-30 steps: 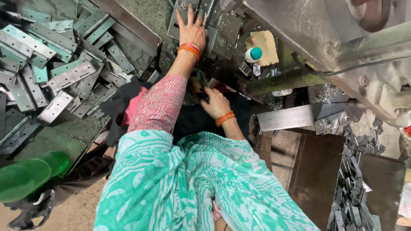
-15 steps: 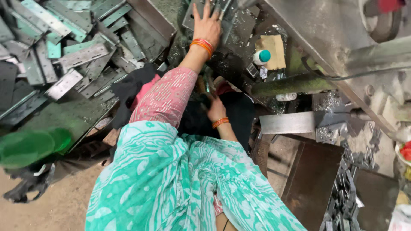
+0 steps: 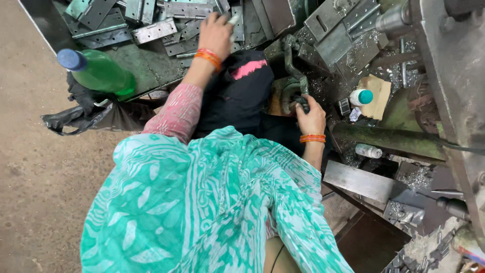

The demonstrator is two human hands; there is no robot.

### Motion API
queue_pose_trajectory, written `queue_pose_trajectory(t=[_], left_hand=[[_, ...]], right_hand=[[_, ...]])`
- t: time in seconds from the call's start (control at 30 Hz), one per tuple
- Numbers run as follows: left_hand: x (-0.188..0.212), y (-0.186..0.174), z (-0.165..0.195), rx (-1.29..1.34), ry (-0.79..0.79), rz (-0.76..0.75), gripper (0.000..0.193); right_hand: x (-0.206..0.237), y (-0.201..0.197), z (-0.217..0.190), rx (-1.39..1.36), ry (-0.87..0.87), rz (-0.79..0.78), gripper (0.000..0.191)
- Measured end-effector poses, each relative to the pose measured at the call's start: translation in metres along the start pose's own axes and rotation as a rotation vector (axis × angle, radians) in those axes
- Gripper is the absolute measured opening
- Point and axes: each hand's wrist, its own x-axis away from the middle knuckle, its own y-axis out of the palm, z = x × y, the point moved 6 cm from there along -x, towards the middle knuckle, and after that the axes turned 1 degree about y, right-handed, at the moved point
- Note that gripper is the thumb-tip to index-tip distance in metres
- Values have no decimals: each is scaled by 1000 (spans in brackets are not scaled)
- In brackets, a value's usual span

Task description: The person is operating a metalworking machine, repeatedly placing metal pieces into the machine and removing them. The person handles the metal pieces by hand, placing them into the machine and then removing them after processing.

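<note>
Green bottle [image 3: 98, 72] with a blue cap lies on its side at the left edge of the dark tray [image 3: 146, 65], cap pointing left, well apart from both hands.

Left hand [image 3: 216, 34] reaches forward over the pile of flat metal plates [image 3: 154, 30] at the tray's far side. Its fingers are curled around a pale plate [image 3: 233, 20] — the grip looks closed, though blur hides how much of the plate is held. The plates lie scattered at mixed angles, several with their long axes running left to right; the left hand is plainly the nearer one.

Right hand [image 3: 310, 115] sits close to the body, clenched on the dark handle of the bent lever [image 3: 294, 68] — the lever's long axis runs away from the person toward the machine bed [image 3: 343, 35].

Small white bottle [image 3: 360, 97] with a teal cap stands just right of it.
</note>
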Motion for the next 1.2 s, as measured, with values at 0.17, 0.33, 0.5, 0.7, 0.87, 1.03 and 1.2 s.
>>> queue_pose_trajectory(t=[0.17,0.33,0.5,0.7,0.87,1.03,1.2], left_hand=[[25,-17,-66,-307,-109,-37,49],[1,-32,-83,-320,-54,-39,44],[2,-42,-70,-309,93,55,43],[17,-29,-61,-208,69,41,40],[6,-20,-56,-27,-49,126,49],[-25,-11,-34,392,-279,354,45],[-80,30,47,819,-342,341,61]], right_hand=[[0,3,5,19,16,-9,40],[1,5,6,-13,13,6,40],[1,7,8,-7,18,25,39],[2,10,9,-24,-18,57,39],[5,13,7,-29,8,47,38],[9,13,5,-51,51,38,40],[10,14,5,-72,66,31,40]])
